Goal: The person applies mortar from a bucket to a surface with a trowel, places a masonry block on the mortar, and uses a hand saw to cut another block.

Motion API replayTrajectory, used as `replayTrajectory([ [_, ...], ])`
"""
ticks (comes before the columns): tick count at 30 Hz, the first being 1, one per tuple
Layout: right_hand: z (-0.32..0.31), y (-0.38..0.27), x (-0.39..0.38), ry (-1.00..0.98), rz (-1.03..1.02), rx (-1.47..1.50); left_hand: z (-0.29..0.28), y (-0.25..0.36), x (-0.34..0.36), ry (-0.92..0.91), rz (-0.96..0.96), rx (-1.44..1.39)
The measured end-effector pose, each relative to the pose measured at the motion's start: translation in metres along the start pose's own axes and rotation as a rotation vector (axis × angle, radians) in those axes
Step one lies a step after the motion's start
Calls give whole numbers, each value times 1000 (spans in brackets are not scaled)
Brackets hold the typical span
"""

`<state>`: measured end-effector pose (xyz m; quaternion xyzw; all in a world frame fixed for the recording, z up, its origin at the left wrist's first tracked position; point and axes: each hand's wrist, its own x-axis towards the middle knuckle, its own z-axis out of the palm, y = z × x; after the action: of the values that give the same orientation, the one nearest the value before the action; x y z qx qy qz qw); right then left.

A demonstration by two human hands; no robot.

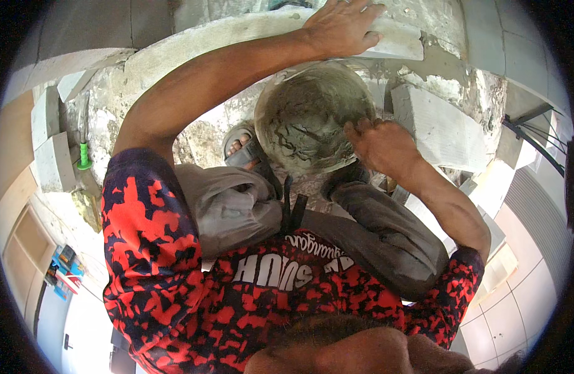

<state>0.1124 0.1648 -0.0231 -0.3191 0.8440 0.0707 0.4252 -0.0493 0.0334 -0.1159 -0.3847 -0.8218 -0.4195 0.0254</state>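
Observation:
A round bucket (262,103) of wet grey mortar (308,118) stands between my knees, its surface rough and stirred. My right hand (385,146) is curled over the bucket's right rim, fingertips on the inner side near the mortar. Beyond the bucket, my left hand (344,28) lies with fingers spread on a long pale block ledge (237,37). That hand holds nothing. Its forearm crosses above the bucket's far left side.
A pale block (439,128) leans right of the bucket. At left stand smaller blocks (53,162) and a green-handled tool (84,156). My sandalled foot (240,146) is beside the bucket. Dark cables (536,143) hang at far right.

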Motion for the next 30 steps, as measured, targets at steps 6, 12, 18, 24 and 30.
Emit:
replayTrajectory([
  [6,-10,-31,-35,-32,-86,-14,-1,-5,-4,14,1,-4],
  [12,32,-32,-32,-55,-62,656,-1,-4,-4,-8,-35,14],
  [18,43,-29,-39,-126,19,836,19,-10,-10,52,-19,239],
  [24,103,-4,-46,-124,-11,1092,8,-6,-5,63,-1,71],
  [30,107,23,-59,-175,71,1368,21,-13,-10,102,6,242],
])
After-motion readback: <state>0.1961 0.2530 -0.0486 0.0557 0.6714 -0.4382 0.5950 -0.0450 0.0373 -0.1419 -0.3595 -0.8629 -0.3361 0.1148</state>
